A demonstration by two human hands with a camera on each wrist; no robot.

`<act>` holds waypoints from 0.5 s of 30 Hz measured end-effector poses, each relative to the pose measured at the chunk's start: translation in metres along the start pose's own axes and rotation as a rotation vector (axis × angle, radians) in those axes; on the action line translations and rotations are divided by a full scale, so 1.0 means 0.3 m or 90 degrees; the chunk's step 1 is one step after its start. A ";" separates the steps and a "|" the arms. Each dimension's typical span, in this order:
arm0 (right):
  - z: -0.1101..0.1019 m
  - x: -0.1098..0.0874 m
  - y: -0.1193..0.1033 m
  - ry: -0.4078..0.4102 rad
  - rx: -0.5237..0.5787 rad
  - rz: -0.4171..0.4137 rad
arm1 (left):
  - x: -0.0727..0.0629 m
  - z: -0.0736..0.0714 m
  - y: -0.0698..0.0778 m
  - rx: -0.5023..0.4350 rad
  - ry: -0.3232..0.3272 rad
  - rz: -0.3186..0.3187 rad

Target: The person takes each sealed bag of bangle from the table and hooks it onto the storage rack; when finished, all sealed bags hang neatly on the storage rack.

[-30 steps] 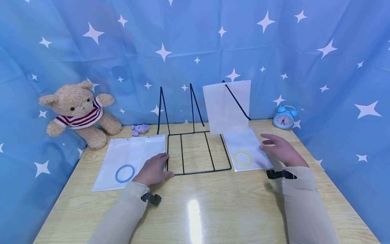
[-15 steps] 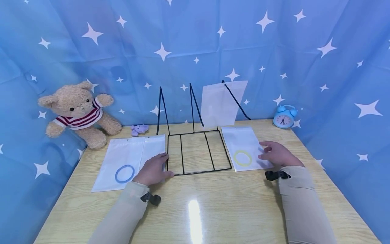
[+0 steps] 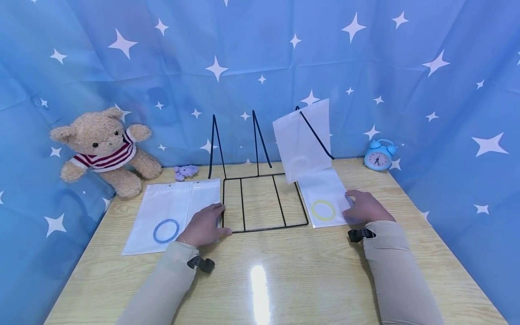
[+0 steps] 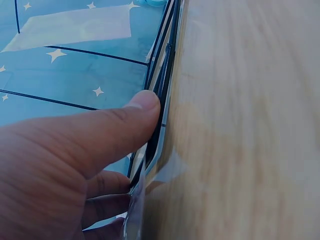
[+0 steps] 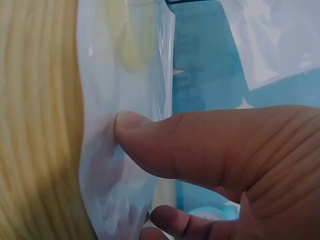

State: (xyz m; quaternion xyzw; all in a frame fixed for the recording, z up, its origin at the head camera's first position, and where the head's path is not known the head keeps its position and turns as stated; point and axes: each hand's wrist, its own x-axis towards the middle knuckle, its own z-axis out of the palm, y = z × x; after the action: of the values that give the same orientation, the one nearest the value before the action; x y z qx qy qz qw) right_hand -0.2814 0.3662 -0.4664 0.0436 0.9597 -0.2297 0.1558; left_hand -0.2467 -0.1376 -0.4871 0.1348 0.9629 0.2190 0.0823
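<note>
Two hands, one loose bag waiting to slide off the rack

Two risks stand out. The right hand (image 3: 365, 206) lies on the right edge of the flat bag (image 3: 325, 198) holding a yellow ring (image 3: 323, 211); in the right wrist view its thumb (image 5: 150, 145) presses into the plastic and a finger shows beneath, so it seems to pinch the bag, though the full grip cannot be made out. Just beyond that grip, a second bag (image 3: 302, 142) leans tilted against the outer prong of the wire rack (image 3: 260, 198), its lower edge over the far end of the flat bag. Pulling the flat bag toward the person could likely drag that leaning bag down off the prong.

The left hand (image 3: 204, 225) rests with its thumb (image 4: 135, 120) pressed against the rack's near left corner, fingers curled over the edge of a bag with a blue ring (image 3: 166, 231). If that pressure eased, the light rack might skid on the smooth table (image 3: 284, 280); slick plastic could also slip from the pinch
</note>
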 end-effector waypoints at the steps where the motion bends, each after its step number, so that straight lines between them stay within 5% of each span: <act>1: 0.002 0.002 -0.002 0.000 0.006 0.006 | 0.000 -0.001 -0.001 0.000 0.001 0.002; 9: 0.004 0.012 -0.010 -0.029 0.087 0.033 | -0.003 -0.003 -0.002 -0.001 0.002 0.000; 15: 0.004 0.002 -0.008 -0.049 0.114 0.000 | -0.004 -0.001 0.002 -0.005 -0.002 0.000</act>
State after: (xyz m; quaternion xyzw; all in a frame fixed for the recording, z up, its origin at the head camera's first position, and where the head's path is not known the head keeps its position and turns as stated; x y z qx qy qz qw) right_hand -0.2820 0.3636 -0.4666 0.0486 0.9288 -0.3158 0.1879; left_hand -0.2456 -0.1375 -0.4866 0.1350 0.9619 0.2223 0.0841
